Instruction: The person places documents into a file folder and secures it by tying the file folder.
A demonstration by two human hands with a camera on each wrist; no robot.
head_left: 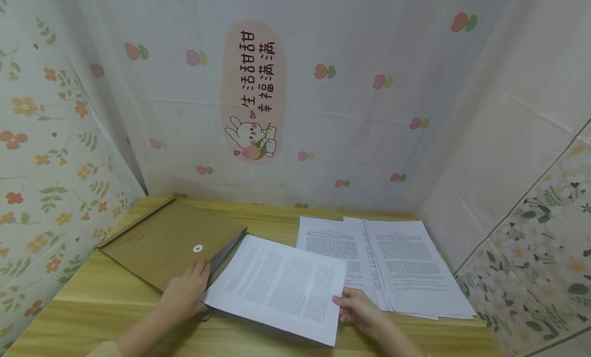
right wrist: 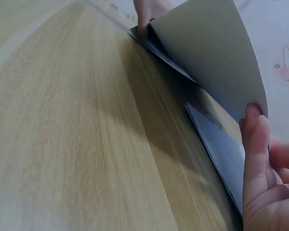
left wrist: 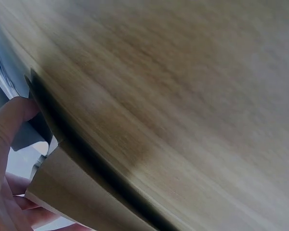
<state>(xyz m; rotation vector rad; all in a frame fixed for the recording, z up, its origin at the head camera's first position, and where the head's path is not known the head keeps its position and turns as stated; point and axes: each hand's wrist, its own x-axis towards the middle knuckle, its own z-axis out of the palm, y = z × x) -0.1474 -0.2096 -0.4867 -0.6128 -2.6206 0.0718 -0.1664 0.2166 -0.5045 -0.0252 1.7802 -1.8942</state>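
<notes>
A brown kraft-paper envelope [head_left: 157, 239] with a white round button lies on the left of the table in the head view. My left hand [head_left: 184, 291] grips it at its open right edge, fingers on top near the button; the left wrist view shows the thumb at the edge of the envelope [left wrist: 82, 190]. Several printed sheets [head_left: 281, 285] are held at their right edge by my right hand [head_left: 361, 310], which pinches them between thumb and fingers. Their left end meets the envelope's mouth. From the right wrist view, the raised sheets [right wrist: 214, 57] show a blank underside.
Two overlapping piles of printed paper, a left pile [head_left: 330, 239] and a right pile [head_left: 406, 259], lie on the wooden table [head_left: 258, 213] at the right. A patterned curtain [head_left: 360, 141] stands behind the table, with cloth sides left and right.
</notes>
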